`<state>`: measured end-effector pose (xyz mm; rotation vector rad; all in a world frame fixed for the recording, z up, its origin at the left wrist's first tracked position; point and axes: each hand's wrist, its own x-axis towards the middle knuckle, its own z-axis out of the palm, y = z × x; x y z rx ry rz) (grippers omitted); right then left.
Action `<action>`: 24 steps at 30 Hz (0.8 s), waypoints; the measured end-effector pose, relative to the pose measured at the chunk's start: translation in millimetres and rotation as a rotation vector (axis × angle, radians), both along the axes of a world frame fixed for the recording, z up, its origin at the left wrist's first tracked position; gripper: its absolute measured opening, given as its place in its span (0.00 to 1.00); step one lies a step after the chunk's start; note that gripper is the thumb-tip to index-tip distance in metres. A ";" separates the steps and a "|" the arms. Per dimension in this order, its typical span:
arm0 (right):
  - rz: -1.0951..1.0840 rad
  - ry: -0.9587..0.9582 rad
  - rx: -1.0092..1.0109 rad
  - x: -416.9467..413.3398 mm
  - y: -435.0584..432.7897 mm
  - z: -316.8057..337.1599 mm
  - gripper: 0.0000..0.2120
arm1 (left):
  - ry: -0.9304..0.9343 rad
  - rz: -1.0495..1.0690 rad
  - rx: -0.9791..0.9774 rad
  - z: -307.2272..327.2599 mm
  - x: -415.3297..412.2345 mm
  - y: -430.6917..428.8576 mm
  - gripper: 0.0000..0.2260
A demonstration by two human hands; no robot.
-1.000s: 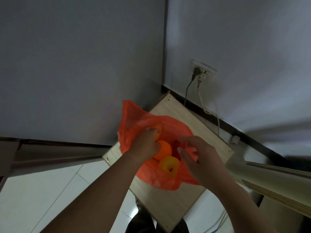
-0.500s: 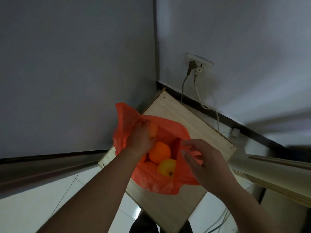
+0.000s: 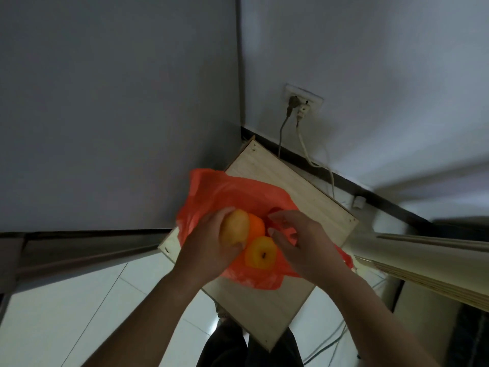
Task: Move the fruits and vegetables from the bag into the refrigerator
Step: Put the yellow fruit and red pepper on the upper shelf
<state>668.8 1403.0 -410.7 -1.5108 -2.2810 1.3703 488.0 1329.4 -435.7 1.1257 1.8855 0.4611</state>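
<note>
The left hand (image 3: 209,245) is closed around a tan fruit (image 3: 235,227), a pear or a potato, I cannot tell which. It holds the fruit just above the mouth of the orange bag (image 3: 238,192). The right hand (image 3: 301,242) has its fingers curled over the bag's rim on the side toward the table's right corner, and it appears to pinch a fold of the plastic to keep the mouth open. An orange (image 3: 257,227) and a yellow fruit (image 3: 260,254) with a dark stem pit lie in the bag, touching each other.

The bag lies across the middle of the small wooden table (image 3: 277,176), toward its left corner. Its plastic spills past the far-left edge there.

The main risk is probably a roll-off. The bag is thin and slack, with no wall to speak of. If the right hand lets go of the rim or tugs it, the mouth could sag, and the two round fruits could run to the table's near edges and drop to the tiled floor (image 3: 79,300).

A second risk is the grip. The tan fruit is smooth and held by one hand from the side, so a quick turn toward the refrigerator could let it slip. The refrigerator cannot be made out for certain in this view.

The plastic could also cling to the left wrist as the hand lifts and drag the whole bag toward the left corner.
</note>
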 end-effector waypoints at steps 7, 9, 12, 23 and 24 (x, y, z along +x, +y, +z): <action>-0.076 -0.073 -0.081 -28.9 -0.8 -14.0 0.12 | -0.089 0.188 0.058 15.9 2.9 -19.7 0.29; -0.072 -0.079 -0.079 -41.4 4.2 -20.6 0.13 | -0.081 0.209 0.076 16.7 -1.1 -18.8 0.28; -0.059 -0.095 -0.092 -50.6 15.2 -34.5 0.15 | -0.079 0.199 0.063 14.0 -5.1 -15.9 0.29; 0.004 -0.339 -0.088 9.5 25.7 -68.0 0.12 | -0.231 0.184 -0.129 -8.1 12.8 12.8 0.30; 0.021 -0.324 -0.079 7.4 27.0 -69.9 0.13 | -0.235 0.147 -0.137 -8.7 11.0 15.6 0.33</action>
